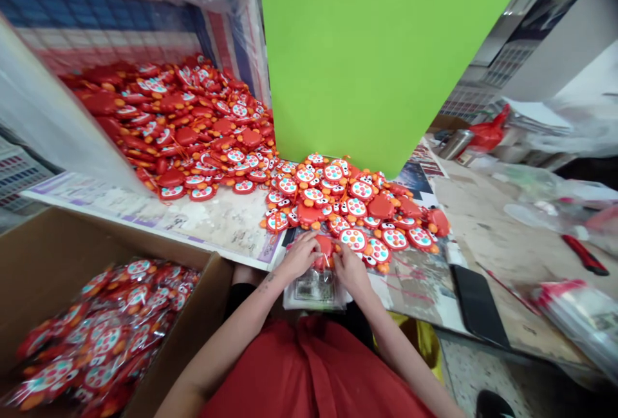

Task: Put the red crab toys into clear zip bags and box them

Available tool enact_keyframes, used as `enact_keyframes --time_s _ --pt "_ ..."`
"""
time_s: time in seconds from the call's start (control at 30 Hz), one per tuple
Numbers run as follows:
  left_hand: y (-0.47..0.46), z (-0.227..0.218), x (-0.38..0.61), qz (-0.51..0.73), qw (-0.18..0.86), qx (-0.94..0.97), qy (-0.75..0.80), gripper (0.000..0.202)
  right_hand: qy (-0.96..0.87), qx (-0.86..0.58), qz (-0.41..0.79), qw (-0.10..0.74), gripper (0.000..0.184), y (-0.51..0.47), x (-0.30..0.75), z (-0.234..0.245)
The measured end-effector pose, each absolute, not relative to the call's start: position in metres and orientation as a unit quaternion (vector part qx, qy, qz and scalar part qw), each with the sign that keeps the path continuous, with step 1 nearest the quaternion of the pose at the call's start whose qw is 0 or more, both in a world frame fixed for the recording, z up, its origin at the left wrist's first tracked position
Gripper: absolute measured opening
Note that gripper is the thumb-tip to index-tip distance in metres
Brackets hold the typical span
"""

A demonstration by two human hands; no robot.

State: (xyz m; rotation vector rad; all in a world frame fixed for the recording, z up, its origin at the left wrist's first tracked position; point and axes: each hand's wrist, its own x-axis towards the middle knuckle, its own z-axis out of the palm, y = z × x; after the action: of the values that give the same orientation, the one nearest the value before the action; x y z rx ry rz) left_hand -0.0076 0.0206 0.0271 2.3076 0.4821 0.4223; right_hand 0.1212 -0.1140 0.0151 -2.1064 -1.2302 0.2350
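Observation:
At the table's near edge, my left hand (302, 257) and my right hand (352, 270) close from either side on one red crab-shaped toy (325, 252), its plain red back facing up. Just below it, a clear plastic bag (313, 292) lies over the edge; how far the toy is inside it I cannot make out. Beyond my fingers spreads a loose pile of the same toys (357, 207), many showing white faces with coloured dots, orange feet and googly eyes.
A tipped, plastic-lined crate (82, 128) spills more toys at left. A cardboard box (212, 276) with bagged toys stands lower left. A green board (381, 51) rises behind the pile. At right lie a phone (477, 305), a red cutter (584, 255) and plastic bags (584, 315).

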Motion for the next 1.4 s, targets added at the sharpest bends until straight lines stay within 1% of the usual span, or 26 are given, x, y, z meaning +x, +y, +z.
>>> enact_keyframes --time_s 0.13,0.23,0.3,0.43,0.6,0.67,0.73,0.87,0.93,0.97,1.03,1.07,1.1,1.17,1.23,1.3,1.4 --pt "0.016 0.008 -0.009 0.237 0.331 0.89 0.208 0.008 -0.45 -0.791 0.035 0.414 0.037 -0.112 0.115 -0.004" --pt "0.016 -0.008 -0.004 0.307 0.305 0.873 0.226 0.008 -0.444 -0.77 0.024 0.457 0.034 -0.107 0.116 -0.014" --pt "0.02 -0.011 0.002 0.325 0.295 0.87 0.225 0.007 -0.443 -0.758 0.024 0.477 0.034 -0.1 0.121 -0.016" --pt "0.035 0.0 0.01 0.3 0.291 0.881 0.221 0.006 -0.434 -0.742 0.059 0.507 0.037 -0.086 0.134 -0.017" --pt "0.04 0.023 0.005 0.203 0.28 0.908 0.238 0.009 -0.376 -0.708 0.143 0.581 0.045 -0.087 0.136 -0.027" --pt "0.036 0.028 0.003 0.191 0.266 0.911 0.251 0.009 -0.347 -0.701 0.166 0.601 0.047 -0.089 0.132 -0.029" --pt "0.031 0.031 0.004 0.188 0.269 0.906 0.267 0.006 -0.329 -0.697 0.164 0.615 0.047 -0.09 0.128 -0.028" --pt "0.021 0.033 0.003 0.171 0.35 0.882 0.267 0.009 -0.326 -0.687 0.158 0.63 0.045 -0.091 0.122 -0.019" --pt "0.02 0.031 -0.002 0.228 0.346 0.863 0.289 0.008 -0.324 -0.683 0.158 0.636 0.044 -0.092 0.122 -0.015" --pt "0.02 0.029 -0.006 0.274 0.338 0.846 0.309 0.015 -0.323 -0.681 0.155 0.639 0.043 -0.094 0.122 -0.014" --pt "0.022 0.021 -0.013 0.35 0.357 0.792 0.351 0.038 -0.323 -0.676 0.149 0.646 0.042 -0.096 0.123 -0.013" --pt "0.023 0.016 -0.017 0.364 0.392 0.76 0.369 0.047 -0.324 -0.674 0.146 0.647 0.041 -0.097 0.123 -0.013" --pt "0.024 0.011 -0.02 0.358 0.439 0.731 0.381 0.052 -0.327 -0.673 0.145 0.648 0.04 -0.097 0.123 -0.014" --pt "0.025 0.002 -0.023 0.312 0.537 0.682 0.387 0.048 -0.331 -0.672 0.144 0.646 0.039 -0.098 0.122 -0.015" --pt "0.025 -0.004 -0.024 0.272 0.604 0.652 0.369 0.035 -0.343 -0.677 0.136 0.637 0.037 -0.098 0.121 -0.014" --pt "0.023 -0.005 -0.022 0.265 0.635 0.634 0.353 0.027 -0.371 -0.687 0.11 0.615 0.034 -0.098 0.12 -0.009" --pt "0.021 0.0 -0.018 0.285 0.647 0.616 0.348 0.024 -0.444 -0.704 0.03 0.553 0.03 -0.097 0.12 0.009"
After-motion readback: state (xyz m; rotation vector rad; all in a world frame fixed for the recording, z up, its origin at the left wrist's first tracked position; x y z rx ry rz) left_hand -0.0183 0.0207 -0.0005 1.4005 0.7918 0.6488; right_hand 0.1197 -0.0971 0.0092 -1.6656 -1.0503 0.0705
